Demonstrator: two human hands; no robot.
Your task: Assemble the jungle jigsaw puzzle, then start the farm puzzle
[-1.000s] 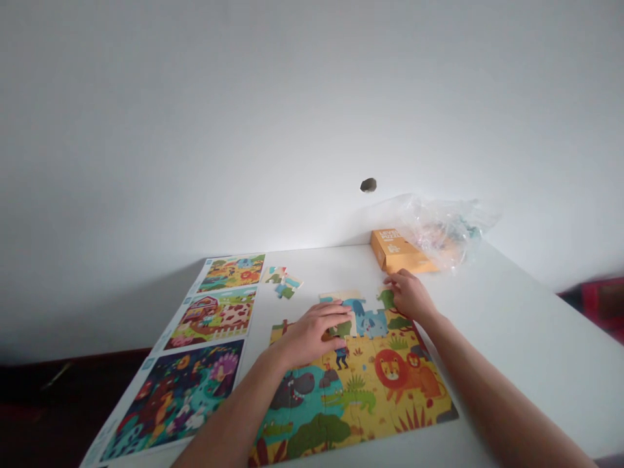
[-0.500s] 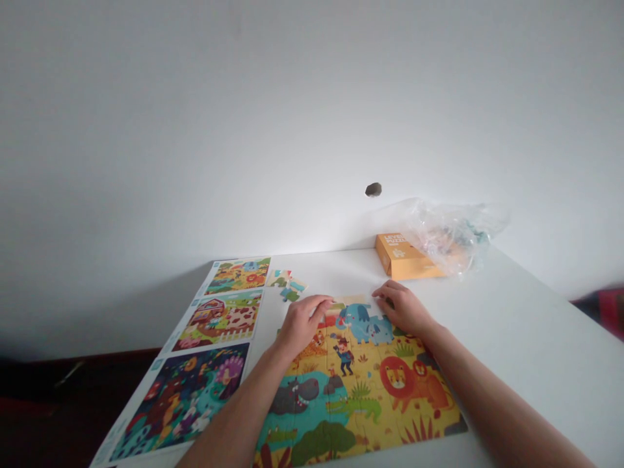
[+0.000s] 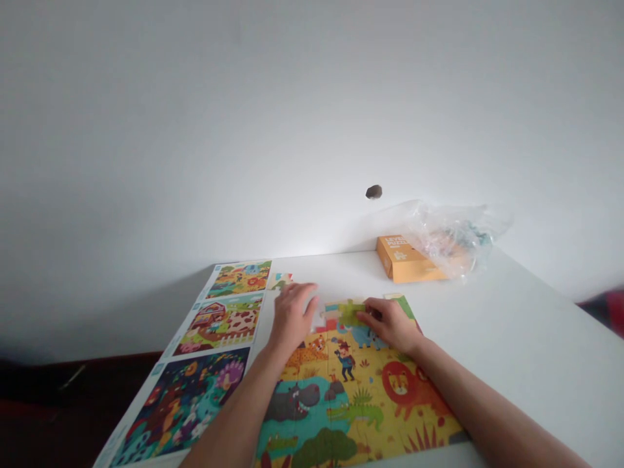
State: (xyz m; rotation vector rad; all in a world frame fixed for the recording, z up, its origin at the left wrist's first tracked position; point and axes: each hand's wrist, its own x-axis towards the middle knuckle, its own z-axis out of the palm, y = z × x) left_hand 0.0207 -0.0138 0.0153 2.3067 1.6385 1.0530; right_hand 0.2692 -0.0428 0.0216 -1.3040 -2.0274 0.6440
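A mostly assembled jigsaw puzzle (image 3: 361, 390) with a lion, hippo, crocodile and explorer lies flat on the white table. My right hand (image 3: 392, 325) is over its far edge, thumb and fingers pinching a green puzzle piece (image 3: 350, 313) above the elephant part. Beyond the puzzle's far left corner, my left hand (image 3: 292, 318) has its fingers stretched out and the thumb apart, with nothing visible in it. Just past those fingers lie loose puzzle pieces (image 3: 280, 281), partly covered by the hand.
Along the left table edge runs a sheet with three printed pictures (image 3: 219, 323). An orange puzzle box (image 3: 414, 270) stands at the back right, a clear plastic bag (image 3: 453, 237) on top of it. A white wall (image 3: 312, 130) with a small hole (image 3: 374, 192) rises behind.
My left hand has left the puzzle's far edge, moving left towards the loose pieces, its fingers opening. My right hand has shifted left and nearer over the elephants, and a green piece now shows in it.
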